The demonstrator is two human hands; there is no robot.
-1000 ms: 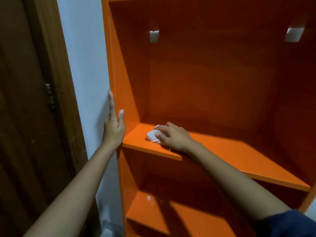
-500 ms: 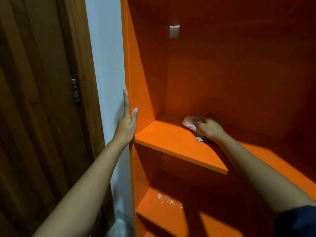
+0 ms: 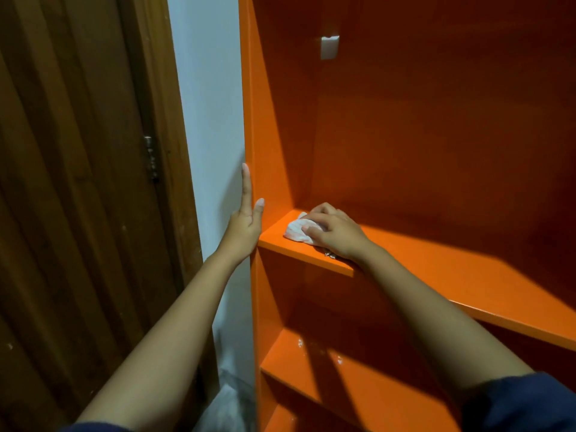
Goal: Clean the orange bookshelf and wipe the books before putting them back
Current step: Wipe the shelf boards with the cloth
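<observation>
The orange bookshelf [image 3: 420, 126] fills the right of the head view, and no books show in it. My right hand [image 3: 335, 233] presses a crumpled white cloth [image 3: 296, 230] onto the left end of the middle shelf board [image 3: 467, 275], near the front edge. My left hand [image 3: 244, 224] lies flat with fingers straight against the outer left side panel [image 3: 249, 120] of the bookshelf, thumb on its front edge. The lower shelf board [image 3: 296, 366] shows a wet sheen.
A white wall strip [image 3: 208, 120] runs between the bookshelf and a dark wooden door [image 3: 71, 182] with a metal hinge [image 3: 151, 157]. A clear plastic bag [image 3: 230, 400] sits on the floor by the bookshelf's foot. A white tab [image 3: 329, 46] sticks to the back panel.
My right hand slid the cloth from the back of the middle shelf toward the front left corner. My left hand stays on the side panel. The view shifted slightly.
</observation>
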